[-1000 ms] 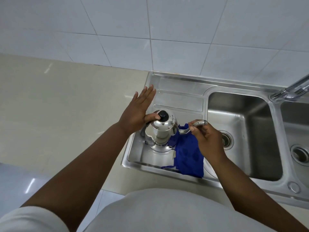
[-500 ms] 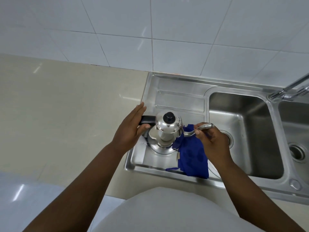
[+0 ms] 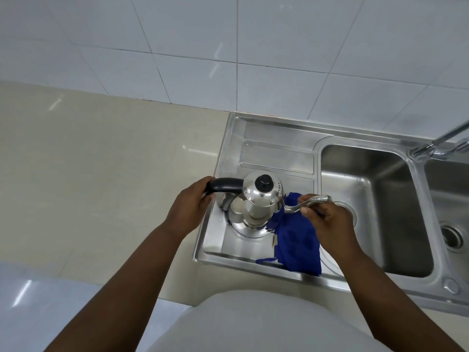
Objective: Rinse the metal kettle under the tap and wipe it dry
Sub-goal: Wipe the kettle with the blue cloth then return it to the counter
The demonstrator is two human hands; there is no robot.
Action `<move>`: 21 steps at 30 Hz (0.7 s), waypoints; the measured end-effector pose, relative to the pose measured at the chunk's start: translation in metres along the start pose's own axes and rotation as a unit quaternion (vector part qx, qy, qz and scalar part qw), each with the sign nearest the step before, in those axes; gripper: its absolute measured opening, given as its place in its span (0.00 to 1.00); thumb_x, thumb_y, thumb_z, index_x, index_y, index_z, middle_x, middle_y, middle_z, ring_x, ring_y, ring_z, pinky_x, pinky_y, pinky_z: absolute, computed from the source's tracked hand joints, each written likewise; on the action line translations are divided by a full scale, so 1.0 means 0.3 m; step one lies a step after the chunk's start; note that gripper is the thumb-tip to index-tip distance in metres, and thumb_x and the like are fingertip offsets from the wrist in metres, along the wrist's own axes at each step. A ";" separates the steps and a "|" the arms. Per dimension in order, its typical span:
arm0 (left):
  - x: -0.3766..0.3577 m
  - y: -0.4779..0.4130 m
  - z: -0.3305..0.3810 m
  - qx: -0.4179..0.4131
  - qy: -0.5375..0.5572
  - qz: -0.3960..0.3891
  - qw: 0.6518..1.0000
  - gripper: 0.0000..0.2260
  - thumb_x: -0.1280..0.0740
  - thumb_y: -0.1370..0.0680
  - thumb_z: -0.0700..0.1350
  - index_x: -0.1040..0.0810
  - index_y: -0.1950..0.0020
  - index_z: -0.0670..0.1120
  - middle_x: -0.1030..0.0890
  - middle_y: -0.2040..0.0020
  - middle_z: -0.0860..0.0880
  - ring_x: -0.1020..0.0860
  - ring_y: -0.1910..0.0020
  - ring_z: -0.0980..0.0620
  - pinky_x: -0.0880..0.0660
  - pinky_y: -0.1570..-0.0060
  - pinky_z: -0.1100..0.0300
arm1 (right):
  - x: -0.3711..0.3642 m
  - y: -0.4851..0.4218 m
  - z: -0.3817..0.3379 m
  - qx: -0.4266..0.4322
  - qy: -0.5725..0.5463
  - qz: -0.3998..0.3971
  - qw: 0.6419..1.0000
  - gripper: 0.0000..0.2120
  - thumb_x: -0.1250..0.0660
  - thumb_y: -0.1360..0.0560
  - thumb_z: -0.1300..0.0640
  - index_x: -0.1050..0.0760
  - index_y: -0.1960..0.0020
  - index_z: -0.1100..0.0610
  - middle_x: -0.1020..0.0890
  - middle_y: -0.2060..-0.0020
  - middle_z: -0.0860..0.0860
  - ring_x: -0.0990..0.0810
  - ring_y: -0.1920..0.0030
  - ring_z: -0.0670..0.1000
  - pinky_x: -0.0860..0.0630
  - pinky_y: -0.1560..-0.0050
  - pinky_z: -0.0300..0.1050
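Note:
A shiny metal kettle (image 3: 256, 199) with a black lid knob stands upright on the steel drainboard (image 3: 276, 153) left of the sink. My left hand (image 3: 191, 201) is closed on the end of its black handle (image 3: 225, 185). My right hand (image 3: 327, 219) holds a blue cloth (image 3: 297, 240) against the thin curved spout (image 3: 309, 201), fingers wrapped under it. The cloth hangs down over the drainboard's front edge.
The left sink basin (image 3: 375, 199) lies right of the kettle, a second basin (image 3: 451, 214) beyond it. The tap (image 3: 439, 141) reaches in from the right edge. A beige counter (image 3: 101, 161) spreads to the left, with white wall tiles behind.
My left hand came off the kettle's lid and body and took hold of the black handle. My right hand stayed on the spout with the cloth.

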State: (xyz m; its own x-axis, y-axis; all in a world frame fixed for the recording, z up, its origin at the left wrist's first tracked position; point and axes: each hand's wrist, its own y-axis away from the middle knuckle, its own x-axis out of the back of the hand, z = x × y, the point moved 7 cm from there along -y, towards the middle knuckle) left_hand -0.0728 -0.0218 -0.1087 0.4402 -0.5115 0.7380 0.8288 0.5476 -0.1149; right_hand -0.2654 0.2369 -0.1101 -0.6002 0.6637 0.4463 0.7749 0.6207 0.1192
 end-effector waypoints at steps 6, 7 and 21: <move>0.042 -0.016 -0.013 0.014 -0.006 0.023 1.000 0.16 0.36 0.21 0.41 0.29 0.33 0.47 0.19 0.43 0.48 0.20 0.48 0.48 0.25 0.46 0.55 | -0.001 -0.003 -0.059 0.036 -0.003 0.007 0.999 0.13 0.28 0.26 0.65 0.17 0.53 0.45 0.15 0.51 0.36 0.17 0.48 0.40 0.23 0.43 0.34; 0.059 -0.024 -0.012 0.015 -0.003 0.027 1.000 0.16 0.36 0.21 0.42 0.29 0.33 0.47 0.19 0.44 0.48 0.21 0.48 0.49 0.25 0.47 0.56 | -0.003 -0.012 -0.078 0.044 0.000 0.006 0.999 0.12 0.28 0.26 0.65 0.17 0.53 0.47 0.15 0.54 0.35 0.17 0.50 0.36 0.23 0.45 0.30; 0.419 -0.037 -0.233 0.108 -0.048 0.100 0.988 0.15 0.36 0.21 0.40 0.28 0.35 0.48 0.19 0.50 0.49 0.23 0.53 0.50 0.29 0.51 0.59 | -0.331 -0.172 -0.366 0.135 -0.045 -0.099 0.985 0.12 0.27 0.26 0.61 0.19 0.52 0.43 0.14 0.50 0.46 0.15 0.48 0.45 0.19 0.41 0.51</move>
State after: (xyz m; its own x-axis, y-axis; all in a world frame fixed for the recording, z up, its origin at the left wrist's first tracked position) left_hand -0.0026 -0.1385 -0.0611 0.5443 -0.3201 0.7754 0.6312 0.7652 -0.1271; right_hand -0.2242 0.0931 -0.0631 -0.7592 0.5450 0.3559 0.5671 0.8222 -0.0492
